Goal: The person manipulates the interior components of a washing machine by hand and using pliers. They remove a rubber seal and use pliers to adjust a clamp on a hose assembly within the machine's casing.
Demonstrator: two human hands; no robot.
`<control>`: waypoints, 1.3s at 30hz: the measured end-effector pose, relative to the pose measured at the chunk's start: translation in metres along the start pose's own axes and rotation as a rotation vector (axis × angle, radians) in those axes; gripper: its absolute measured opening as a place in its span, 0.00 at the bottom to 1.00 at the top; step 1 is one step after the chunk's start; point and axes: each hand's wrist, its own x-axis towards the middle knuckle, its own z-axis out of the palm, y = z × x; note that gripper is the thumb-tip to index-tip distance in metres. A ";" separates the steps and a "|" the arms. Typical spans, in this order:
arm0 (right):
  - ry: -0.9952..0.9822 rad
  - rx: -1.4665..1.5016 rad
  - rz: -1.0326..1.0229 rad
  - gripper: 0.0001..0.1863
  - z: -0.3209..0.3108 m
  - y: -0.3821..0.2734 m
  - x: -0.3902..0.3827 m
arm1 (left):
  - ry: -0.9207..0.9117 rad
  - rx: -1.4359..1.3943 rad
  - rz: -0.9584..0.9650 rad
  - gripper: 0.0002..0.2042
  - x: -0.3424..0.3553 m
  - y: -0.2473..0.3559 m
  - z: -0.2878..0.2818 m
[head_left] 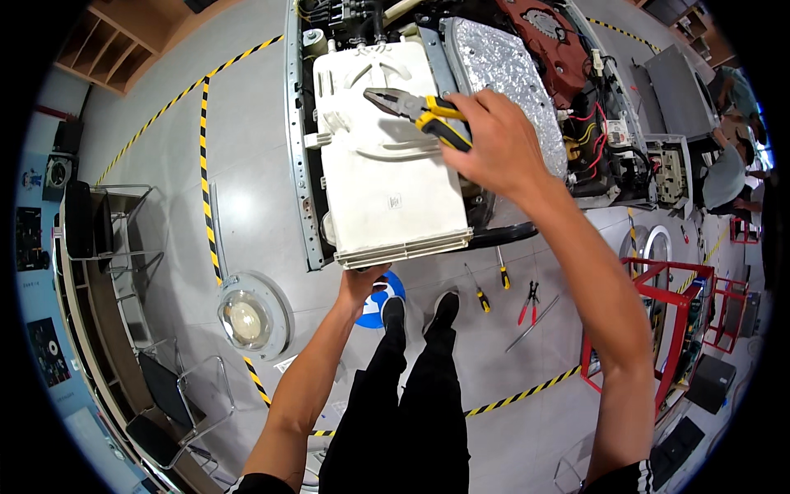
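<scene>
My right hand (498, 144) is closed round the yellow-and-black handles of a pair of combination pliers (417, 109). The pliers' jaws point left, above the white plastic detergent drawer housing (391, 177). This housing sits at the left of an opened washing machine (303, 156), with black hoses (370, 29) at its far end. Below its near edge, my left hand (362, 290) has its fingers curled against the underside; part of the grip is hidden. To the right of the housing lies a silvery foil-faced panel (498, 66), beside a dark red cover (550, 41) and coloured wires (591, 136).
On the floor by my feet lie two screwdrivers (483, 300) (504, 276), red-handled pliers (528, 303) and a thin rod (531, 323). A round washer door (249, 317) rests at the left, near chairs (156, 412). Red metal frames (683, 313) stand at right; people (728, 177) are beyond.
</scene>
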 end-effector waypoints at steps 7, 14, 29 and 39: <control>-0.101 -0.119 -0.051 0.24 0.018 0.024 0.028 | 0.010 0.098 0.010 0.10 0.002 0.006 0.003; -0.434 -0.134 0.134 0.22 -0.030 -0.004 0.022 | -0.063 0.114 0.043 0.10 0.015 -0.005 -0.009; 0.606 0.450 1.142 0.20 -0.027 0.151 -0.389 | 0.090 0.154 -0.027 0.18 0.013 0.008 -0.038; -0.303 0.233 1.940 0.39 0.141 0.138 -0.745 | 0.136 0.134 -0.083 0.19 0.008 0.024 -0.062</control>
